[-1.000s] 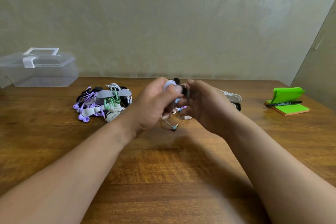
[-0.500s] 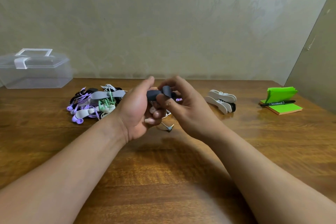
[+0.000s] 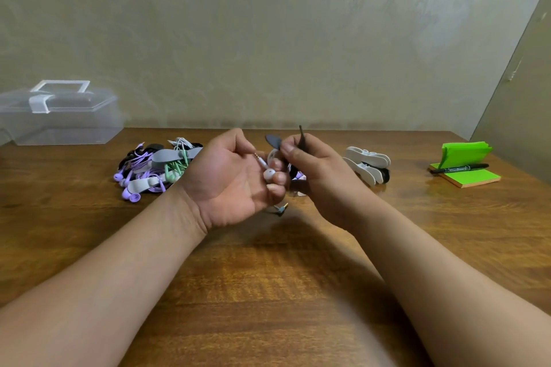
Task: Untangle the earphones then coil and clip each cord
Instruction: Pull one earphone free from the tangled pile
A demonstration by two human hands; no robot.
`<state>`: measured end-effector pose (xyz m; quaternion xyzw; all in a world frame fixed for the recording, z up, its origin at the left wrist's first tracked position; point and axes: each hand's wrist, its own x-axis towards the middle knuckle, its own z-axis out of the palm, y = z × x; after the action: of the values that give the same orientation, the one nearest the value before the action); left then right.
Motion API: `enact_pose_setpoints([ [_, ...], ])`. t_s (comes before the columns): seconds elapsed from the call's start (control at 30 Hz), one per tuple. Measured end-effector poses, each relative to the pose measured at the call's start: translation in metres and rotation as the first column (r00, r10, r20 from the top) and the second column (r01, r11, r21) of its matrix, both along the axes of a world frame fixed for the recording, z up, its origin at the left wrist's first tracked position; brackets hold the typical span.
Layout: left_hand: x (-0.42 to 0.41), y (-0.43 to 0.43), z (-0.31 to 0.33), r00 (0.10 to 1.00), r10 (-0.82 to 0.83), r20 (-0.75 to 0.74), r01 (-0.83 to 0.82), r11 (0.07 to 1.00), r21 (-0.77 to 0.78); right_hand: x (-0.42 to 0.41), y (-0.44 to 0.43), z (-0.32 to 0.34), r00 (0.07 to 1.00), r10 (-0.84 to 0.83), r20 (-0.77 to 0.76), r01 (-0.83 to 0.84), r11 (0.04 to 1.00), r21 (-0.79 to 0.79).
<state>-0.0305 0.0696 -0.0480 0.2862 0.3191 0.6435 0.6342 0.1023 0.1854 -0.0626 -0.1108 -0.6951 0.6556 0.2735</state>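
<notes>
My left hand (image 3: 235,179) curls its fingers round a coiled white earphone (image 3: 269,174), whose bud and gold-tipped plug show between the fingers. Right beside it, my right hand (image 3: 316,170) pinches a dark clip (image 3: 275,141) that is spread open, one flap pointing left and the other standing up. Both hands hover above the middle of the wooden table (image 3: 274,292). A teal plug (image 3: 281,209) lies on the wood just below my left hand.
A pile of purple, green, white and black earphones with grey clips (image 3: 155,170) lies at the left. White clips (image 3: 368,164) sit to the right. Farther right are green sticky notes with a black marker (image 3: 463,170). A clear plastic box (image 3: 59,116) stands at the back left.
The dark clip was wrapped shut across the coil between both hands; now its flaps stand spread apart in my right hand, and the white bud and plug show in my left.
</notes>
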Motion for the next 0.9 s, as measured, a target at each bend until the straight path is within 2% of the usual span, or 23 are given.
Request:
enact_pose_setpoints([
  [0.07, -0.002, 0.000, -0.001, 0.996, -0.076, 0.046, 0.073, 0.996, 0.057, 0.002, 0.002, 0.002, 0.999, 0.033, -0.039, -0.037, 0.996, -0.086],
  [0.17, -0.005, 0.000, -0.001, 0.993, -0.105, 0.045, 0.102, 0.992, 0.068, 0.003, 0.002, 0.004, 0.993, 0.072, -0.092, -0.087, 0.982, -0.166],
  [0.3, -0.001, 0.001, 0.000, 0.999, 0.037, -0.038, -0.035, 0.998, 0.054, 0.002, 0.006, 0.004, 0.986, 0.097, -0.139, -0.125, 0.969, -0.211],
  [0.47, 0.008, 0.001, 0.005, 0.966, 0.191, -0.175, -0.188, 0.982, 0.036, 0.002, 0.006, 0.002, 0.984, 0.085, -0.154, -0.110, 0.980, -0.166],
  [0.53, 0.013, 0.002, 0.004, 0.936, 0.241, -0.256, -0.244, 0.970, 0.022, 0.002, 0.007, 0.000, 0.988, 0.072, -0.137, -0.086, 0.991, -0.105],
  [0.67, 0.020, 0.008, -0.001, 0.847, 0.313, -0.431, -0.346, 0.938, 0.000, -0.001, 0.007, -0.005, 0.998, 0.006, -0.066, 0.003, 0.992, 0.127],
  [0.77, 0.014, 0.007, -0.001, 0.844, 0.295, -0.448, -0.350, 0.936, -0.043, -0.001, 0.009, -0.007, 0.997, -0.003, -0.072, 0.018, 0.978, 0.206],
  [0.9, 0.003, 0.003, 0.002, 0.879, 0.202, -0.432, -0.264, 0.960, -0.089, 0.001, 0.007, -0.005, 0.999, -0.004, -0.045, 0.018, 0.946, 0.322],
])
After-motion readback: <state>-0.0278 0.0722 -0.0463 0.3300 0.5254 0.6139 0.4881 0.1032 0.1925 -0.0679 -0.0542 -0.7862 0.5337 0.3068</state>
